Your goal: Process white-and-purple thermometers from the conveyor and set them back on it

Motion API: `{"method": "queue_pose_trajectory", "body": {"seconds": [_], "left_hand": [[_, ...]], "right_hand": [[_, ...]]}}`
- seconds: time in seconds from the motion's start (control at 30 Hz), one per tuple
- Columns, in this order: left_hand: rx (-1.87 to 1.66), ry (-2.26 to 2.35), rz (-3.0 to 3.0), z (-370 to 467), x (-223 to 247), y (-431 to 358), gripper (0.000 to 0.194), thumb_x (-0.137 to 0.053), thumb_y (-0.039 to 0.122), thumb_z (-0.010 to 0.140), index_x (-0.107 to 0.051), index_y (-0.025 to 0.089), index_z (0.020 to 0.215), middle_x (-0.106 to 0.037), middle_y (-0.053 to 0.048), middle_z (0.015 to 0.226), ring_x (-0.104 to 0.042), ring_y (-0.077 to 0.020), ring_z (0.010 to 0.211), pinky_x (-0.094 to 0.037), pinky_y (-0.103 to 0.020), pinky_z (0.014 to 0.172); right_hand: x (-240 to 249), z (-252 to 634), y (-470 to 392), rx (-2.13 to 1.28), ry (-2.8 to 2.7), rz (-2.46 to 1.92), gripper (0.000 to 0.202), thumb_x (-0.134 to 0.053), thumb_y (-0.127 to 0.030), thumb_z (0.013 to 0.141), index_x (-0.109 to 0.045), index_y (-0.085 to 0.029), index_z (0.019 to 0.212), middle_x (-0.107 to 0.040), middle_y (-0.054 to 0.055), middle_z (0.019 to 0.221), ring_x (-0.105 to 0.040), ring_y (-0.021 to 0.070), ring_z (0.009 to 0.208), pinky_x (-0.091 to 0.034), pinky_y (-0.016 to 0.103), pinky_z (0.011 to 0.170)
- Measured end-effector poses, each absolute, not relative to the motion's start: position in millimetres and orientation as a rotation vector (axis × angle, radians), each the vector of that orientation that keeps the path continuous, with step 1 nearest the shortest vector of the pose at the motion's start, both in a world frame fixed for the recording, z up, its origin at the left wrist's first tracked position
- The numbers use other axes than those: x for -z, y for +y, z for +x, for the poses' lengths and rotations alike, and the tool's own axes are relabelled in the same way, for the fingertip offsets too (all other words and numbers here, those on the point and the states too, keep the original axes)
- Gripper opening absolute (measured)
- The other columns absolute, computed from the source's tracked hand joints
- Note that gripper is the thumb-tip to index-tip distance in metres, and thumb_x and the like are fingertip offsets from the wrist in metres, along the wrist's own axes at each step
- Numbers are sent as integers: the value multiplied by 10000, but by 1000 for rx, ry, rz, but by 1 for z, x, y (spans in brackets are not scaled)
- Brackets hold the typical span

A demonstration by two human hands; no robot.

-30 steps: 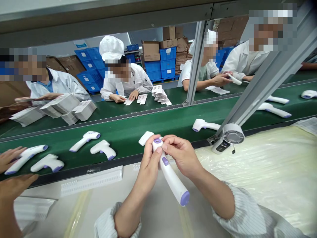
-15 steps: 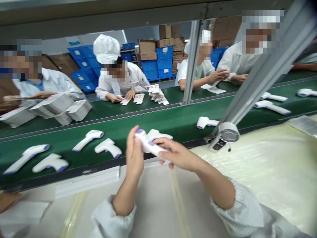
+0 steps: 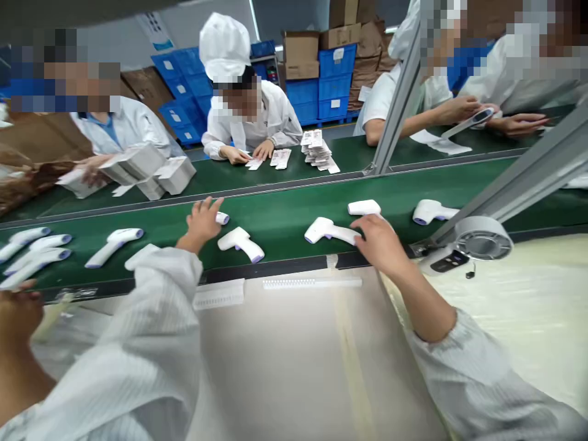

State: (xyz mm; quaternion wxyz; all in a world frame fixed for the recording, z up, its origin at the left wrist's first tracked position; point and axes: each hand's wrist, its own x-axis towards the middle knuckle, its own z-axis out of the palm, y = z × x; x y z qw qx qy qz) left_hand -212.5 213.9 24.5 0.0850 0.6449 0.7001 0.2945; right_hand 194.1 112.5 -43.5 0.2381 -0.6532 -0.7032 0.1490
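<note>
Right hand [image 3: 379, 242] curled loosely over the handle end of a thermometer [image 3: 328, 231] lying on the green belt [image 3: 285, 214]. Left hand [image 3: 202, 222] spread, covering another thermometer [image 3: 222, 218] further left. Best lowered flat, released only once steady, kept clear of the unit [image 3: 241, 242] between both hands.

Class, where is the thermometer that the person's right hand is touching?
In the head view it lies right of centre on the green belt: the thermometer has the right hand at its handle end and another thermometer to its left.
</note>
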Motion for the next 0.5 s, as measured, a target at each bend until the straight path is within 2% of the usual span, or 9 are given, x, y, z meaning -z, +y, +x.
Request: {"method": "queue_pose_trajectory", "body": {"seconds": [0.03, 0.1, 0.2, 0.27, 0.33, 0.4, 0.5], "left_hand": [[-860, 2080, 1925, -221, -25, 223, 358, -716, 411, 868, -689, 127, 1085, -617, -153, 1353, -366, -409, 1474, -373, -677, 1137], [-811, 2041, 1934, -233, -23, 235, 334, -706, 466, 858, -710, 138, 917, -695, -109, 1137, -461, -418, 1405, -469, -601, 1069], [-768, 2016, 1965, -243, -26, 241, 345, -742, 459, 802, -698, 117, 798, -643, -35, 860, -518, -438, 1328, -484, -567, 1060], [-811, 2030, 1995, -243, -33, 238, 311, -742, 412, 803, -690, 107, 833, -593, -12, 859, -486, -419, 1348, -427, -558, 1134], [-894, 2059, 2015, -239, -43, 230, 238, -734, 328, 812, -668, 128, 923, -579, -10, 951, -439, -385, 1383, -351, -532, 1203], [-969, 2091, 2001, -228, -52, 215, 280, -728, 241, 802, -621, 140, 1040, -559, -14, 1019, -453, -375, 1352, -309, -566, 1217], [-1061, 2057, 1922, -199, -53, 177, 433, -709, 250, 802, -547, 157, 1192, -544, -20, 1023, -564, -348, 1175, -423, -587, 1107]], "right_hand": [[32, 185, 105, -632, -1988, -1705, 312, -579, -138, 868, -735, -158, 1138, -710, 153, 1186, -666, 275, 1025, -515, 377, 895], [16, 165, 91, -1005, -2098, -1558, 203, -605, -139, 857, -749, -201, 986, -753, 56, 938, -677, 193, 812, -480, 283, 725], [13, 140, 74, -1064, -2219, -1459, 182, -599, -84, 847, -733, -196, 899, -744, 32, 858, -655, 166, 766, -404, 256, 670], [19, 129, 68, -989, -2275, -1450, 195, -592, -60, 852, -724, -183, 928, -747, 52, 910, -652, 170, 790, -391, 260, 690], [24, 122, 67, -943, -2320, -1456, 183, -587, -63, 869, -709, -174, 949, -744, 69, 957, -652, 176, 803, -387, 265, 702], [27, 118, 68, -916, -2341, -1474, 153, -580, -66, 882, -691, -167, 916, -736, 82, 966, -652, 180, 803, -384, 269, 697], [27, 115, 69, -926, -2333, -1491, 166, -564, -38, 873, -658, -160, 811, -727, 91, 908, -640, 180, 766, -375, 277, 667]]}}
